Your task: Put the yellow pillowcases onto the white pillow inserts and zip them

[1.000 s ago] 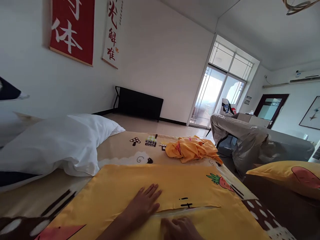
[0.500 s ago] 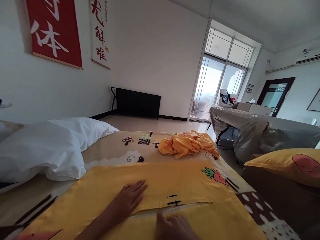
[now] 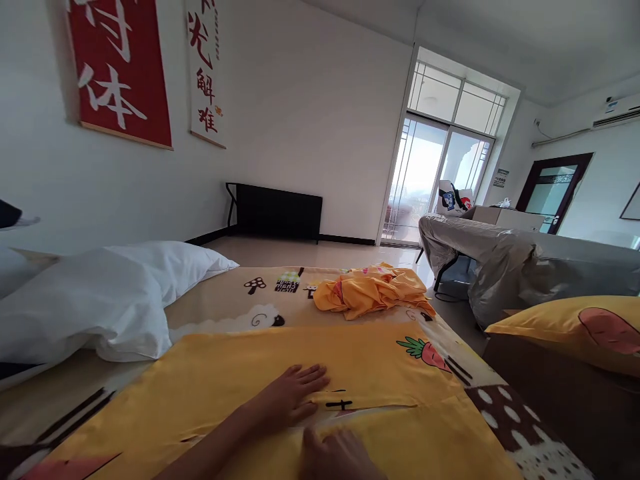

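Observation:
A yellow pillowcase (image 3: pixel 240 353) with a carrot print lies spread flat before me, a slit (image 3: pixel 370 409) with a pale edge running across it. My left hand (image 3: pixel 287 399) rests palm down on the cloth just above the slit, fingers stretched out. Below the slit, near its left part, is my right hand (image 3: pixel 343 455), somewhat blurred, its fingers curled and the thumb at the left. What lies between those fingers is too smeared to make out.
A crumpled orange cloth (image 3: pixel 373 292) lies on the patterned blanket (image 3: pixel 215 297) beyond the pillowcase. White pillows (image 3: pixel 125 293) are at the left. To the right, a yellow pillow (image 3: pixel 560 327) sits on a brown surface. Farther back stands a plastic-covered piece of furniture (image 3: pixel 540 260).
My left hand has slid right along the cloth, closer to the black print. My right hand has shifted slightly left. The view has tilted a little.

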Demonstrator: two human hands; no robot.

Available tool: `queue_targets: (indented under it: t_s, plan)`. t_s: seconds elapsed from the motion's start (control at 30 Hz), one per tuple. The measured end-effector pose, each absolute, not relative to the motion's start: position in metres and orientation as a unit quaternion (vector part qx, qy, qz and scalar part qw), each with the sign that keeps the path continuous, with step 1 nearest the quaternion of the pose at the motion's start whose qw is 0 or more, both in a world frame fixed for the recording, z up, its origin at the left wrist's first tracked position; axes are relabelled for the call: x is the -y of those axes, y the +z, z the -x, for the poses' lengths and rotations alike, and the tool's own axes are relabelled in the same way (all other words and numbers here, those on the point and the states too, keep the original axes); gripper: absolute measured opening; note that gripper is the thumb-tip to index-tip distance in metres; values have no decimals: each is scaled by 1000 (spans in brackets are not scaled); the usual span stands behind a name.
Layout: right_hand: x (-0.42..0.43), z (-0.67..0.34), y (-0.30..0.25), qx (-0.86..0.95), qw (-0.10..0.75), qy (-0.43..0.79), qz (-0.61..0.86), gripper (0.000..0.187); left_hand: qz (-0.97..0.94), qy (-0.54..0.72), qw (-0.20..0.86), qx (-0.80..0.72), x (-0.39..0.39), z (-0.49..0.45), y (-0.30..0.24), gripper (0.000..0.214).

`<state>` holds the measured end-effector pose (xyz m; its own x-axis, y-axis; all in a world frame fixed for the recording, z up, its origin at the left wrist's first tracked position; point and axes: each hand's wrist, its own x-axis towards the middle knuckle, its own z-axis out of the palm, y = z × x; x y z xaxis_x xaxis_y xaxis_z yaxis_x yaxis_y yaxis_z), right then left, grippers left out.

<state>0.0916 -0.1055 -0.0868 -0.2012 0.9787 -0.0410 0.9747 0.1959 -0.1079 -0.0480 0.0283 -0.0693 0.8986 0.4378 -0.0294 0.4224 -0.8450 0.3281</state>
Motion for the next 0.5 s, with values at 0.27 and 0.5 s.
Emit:
queue_targets:
  t_s: [0.27,0.5]
  plan:
    - [108,-91,-77,782,23,76,618,31,-941,-25,157,-300,-61,45,-77,74]
    - [105,-94,-78,827,-40,102,552,25,-913,-25,144,-381,-93,36,-80,83]
